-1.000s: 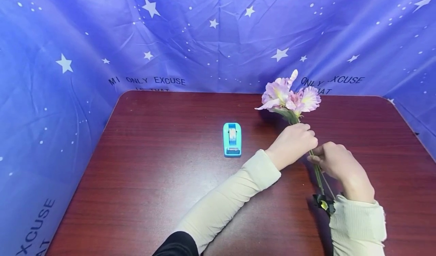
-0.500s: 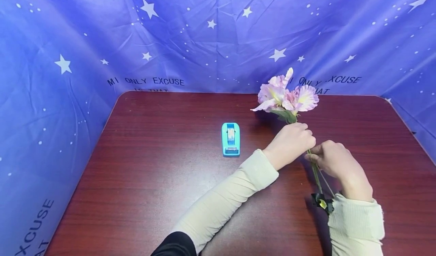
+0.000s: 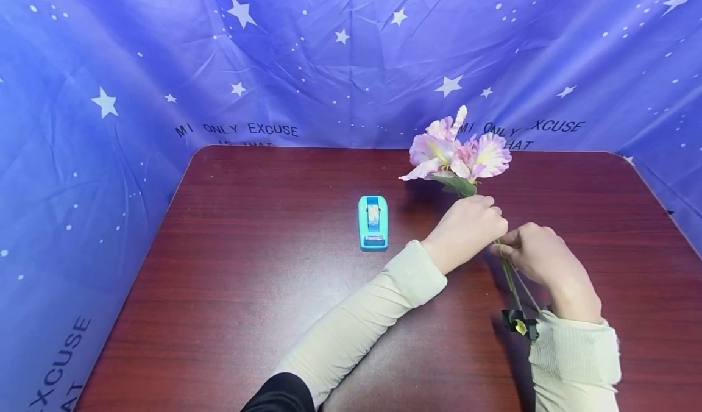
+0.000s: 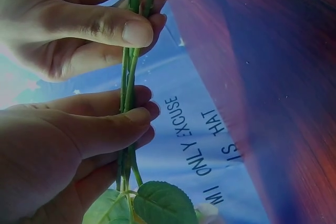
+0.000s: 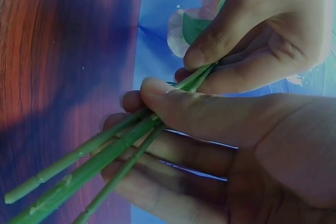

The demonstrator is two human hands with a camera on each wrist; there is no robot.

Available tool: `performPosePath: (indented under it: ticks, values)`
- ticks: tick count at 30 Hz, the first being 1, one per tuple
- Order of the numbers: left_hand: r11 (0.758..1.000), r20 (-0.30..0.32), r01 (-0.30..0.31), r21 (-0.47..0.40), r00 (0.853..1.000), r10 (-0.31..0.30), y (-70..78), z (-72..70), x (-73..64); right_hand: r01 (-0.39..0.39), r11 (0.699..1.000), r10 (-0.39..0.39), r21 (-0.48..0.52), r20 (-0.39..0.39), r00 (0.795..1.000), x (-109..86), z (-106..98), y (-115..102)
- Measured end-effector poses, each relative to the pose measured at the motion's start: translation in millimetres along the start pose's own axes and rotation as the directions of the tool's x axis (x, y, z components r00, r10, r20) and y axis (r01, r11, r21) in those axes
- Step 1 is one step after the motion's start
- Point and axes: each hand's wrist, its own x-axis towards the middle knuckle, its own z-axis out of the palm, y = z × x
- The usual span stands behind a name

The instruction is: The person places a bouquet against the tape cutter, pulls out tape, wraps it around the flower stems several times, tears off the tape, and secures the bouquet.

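W/ 12 o'clock as the far edge of the table (image 3: 247, 247), we've got the pink flowers (image 3: 463, 156) at approx. 1 o'clock from table centre, in front of the blue curtain (image 3: 307, 64). Their stems (image 5: 97, 161) run down twd 5 o'clock thru both our hands.

Grip: our L hand (image 3: 466, 232) has the stems pinched btwn thumb & fingers, just under the flowers, nr a green leaf (image 4: 165, 203). Our R hand (image 3: 548, 266) sits just beside it at abt 4 o'clock, thumb over the same stems, fingers behind. So both are grasping, neither's let go. Past the R thumb the stem ends fan apart twd 7–8 o'clock in the R wrist view, min. 3 of them, uneven.

Step in hand, we'd judge: gathering & lining up the stems. Next move prob. calls for L hand holding firm as the anchor while R hand draws the loose ends tog. w/o twisting the flower heads.

The blue tape dispenser (image 3: 373, 223) stands at approx. 9 o'clock from L hand, untouched, well apart. There's a small black thing w/ a yellow bit (image 3: 515, 323) by our R cuff (image 3: 576, 351), abt 7 o'clock from R hand; can't tell what it is.
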Motion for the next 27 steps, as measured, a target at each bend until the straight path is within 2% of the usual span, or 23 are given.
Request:
performPosePath:
  ticks: [12,27]
  values:
    - [1.0,-0.019,0.02,0.015,1.0,-0.019,-1.3,-6.7,-5.9,0.017,1.0,-0.017,-0.002,-0.026,1.0,-0.5,2,-4]
    - [0.999,-0.059,0.043,0.031,0.997,-0.041,-4.5,-10.2,-11.7,0.059,0.998,-0.06,-0.005,-0.094,0.994,0.4,1,-7]
